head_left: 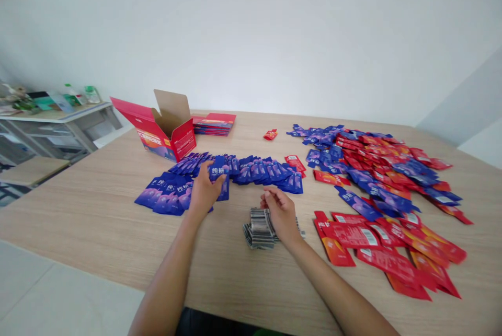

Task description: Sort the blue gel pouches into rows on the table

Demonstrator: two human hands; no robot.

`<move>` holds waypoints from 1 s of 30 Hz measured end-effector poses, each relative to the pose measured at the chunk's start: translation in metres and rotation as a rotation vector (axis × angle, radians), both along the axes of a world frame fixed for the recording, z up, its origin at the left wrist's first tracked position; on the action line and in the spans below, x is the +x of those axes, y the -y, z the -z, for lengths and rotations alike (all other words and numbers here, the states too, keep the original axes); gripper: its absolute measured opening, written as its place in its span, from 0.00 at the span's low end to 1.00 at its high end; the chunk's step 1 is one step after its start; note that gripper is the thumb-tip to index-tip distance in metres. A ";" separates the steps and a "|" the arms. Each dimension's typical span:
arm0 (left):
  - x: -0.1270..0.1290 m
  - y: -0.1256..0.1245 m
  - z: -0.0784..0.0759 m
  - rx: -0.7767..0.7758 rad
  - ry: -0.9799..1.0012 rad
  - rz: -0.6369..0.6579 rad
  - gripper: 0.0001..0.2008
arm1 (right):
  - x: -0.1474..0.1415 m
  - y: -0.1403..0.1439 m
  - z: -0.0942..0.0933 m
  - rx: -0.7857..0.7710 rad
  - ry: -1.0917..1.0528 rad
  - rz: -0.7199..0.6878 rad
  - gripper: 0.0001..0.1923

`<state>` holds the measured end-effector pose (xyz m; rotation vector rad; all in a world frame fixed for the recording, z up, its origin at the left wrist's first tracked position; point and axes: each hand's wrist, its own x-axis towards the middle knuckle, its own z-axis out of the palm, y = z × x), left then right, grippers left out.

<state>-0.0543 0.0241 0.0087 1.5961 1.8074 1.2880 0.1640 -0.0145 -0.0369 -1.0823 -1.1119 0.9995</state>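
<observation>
My left hand [204,192] has its thumb and fingers around a blue sachet [218,171] with white lettering, at the near side of a row of blue sachets. More blue sachets [162,195] lie fanned out to its left, overlapping one another. My right hand [280,213] is curled, its thumb and fingertips pressed together; whatever is between them is too small to make out. Under and beside that hand sits a pile of small grey-and-black striped packets [262,229], partly hidden by it. The row of overlapping blue sachets [266,171] stretches beyond both hands.
An open red carton [157,135] stands at the back left, beside a stack of flat red-and-blue cartons [215,124]. Mixed red and blue sachets [364,161] heap up on the right, with larger red pouches [353,234] nearer. One small red sachet [270,134] lies near the wall.
</observation>
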 end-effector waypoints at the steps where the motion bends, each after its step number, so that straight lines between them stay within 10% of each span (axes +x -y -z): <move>1: -0.008 0.000 -0.003 -0.048 -0.137 -0.080 0.28 | 0.004 -0.002 -0.001 0.009 0.000 0.030 0.19; 16: -0.027 0.008 -0.006 -0.515 -0.728 -0.167 0.19 | 0.051 -0.041 0.005 0.053 -0.035 0.326 0.21; 23: -0.028 0.008 -0.002 -0.529 -0.871 -0.177 0.19 | 0.118 -0.060 0.001 0.157 0.423 0.640 0.23; 30: -0.001 0.013 0.001 -0.551 -0.892 -0.163 0.38 | 0.188 -0.061 0.001 -0.182 0.775 0.850 0.24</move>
